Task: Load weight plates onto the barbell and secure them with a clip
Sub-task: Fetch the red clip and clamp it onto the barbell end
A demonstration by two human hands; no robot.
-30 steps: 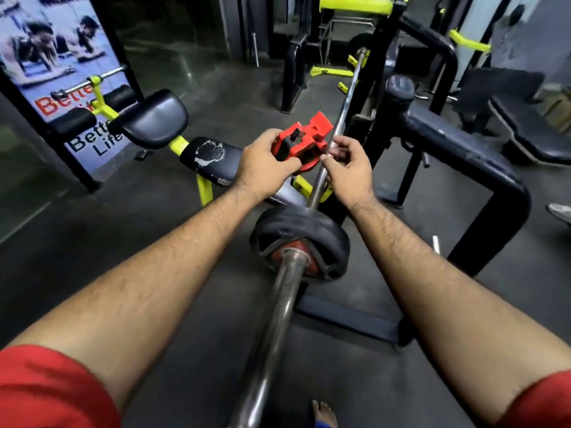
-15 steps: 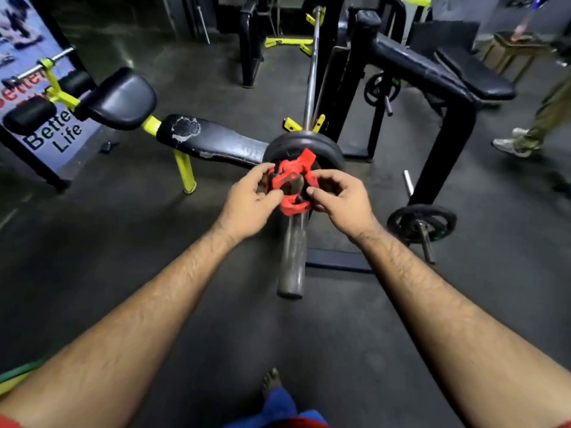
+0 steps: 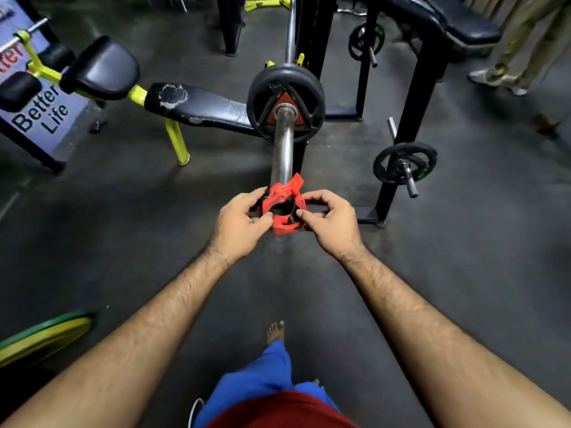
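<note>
A steel barbell (image 3: pixel 283 149) runs away from me, with one black weight plate (image 3: pixel 285 101) seated far up its sleeve. A red clip (image 3: pixel 283 206) sits at the near tip of the sleeve, its ring facing me and its lever sticking up. My left hand (image 3: pixel 241 225) pinches the clip's left side between thumb and fingers. My right hand (image 3: pixel 332 222) pinches its right side the same way. The sleeve's end is hidden behind the clip, so whether the ring is on the bar or just off it is unclear.
A black bench with yellow legs (image 3: pixel 173 100) lies to the left. A black rack upright (image 3: pixel 414 97) stands to the right with a small plate on a peg (image 3: pixel 404 163). A yellow-green plate (image 3: pixel 40 339) lies at the lower left. Another person's legs (image 3: pixel 519 47) stand at the far right.
The clip and both hands have moved back along the sleeve, from beside the plate to the bar's near end. My view has pulled back and tilted down.
</note>
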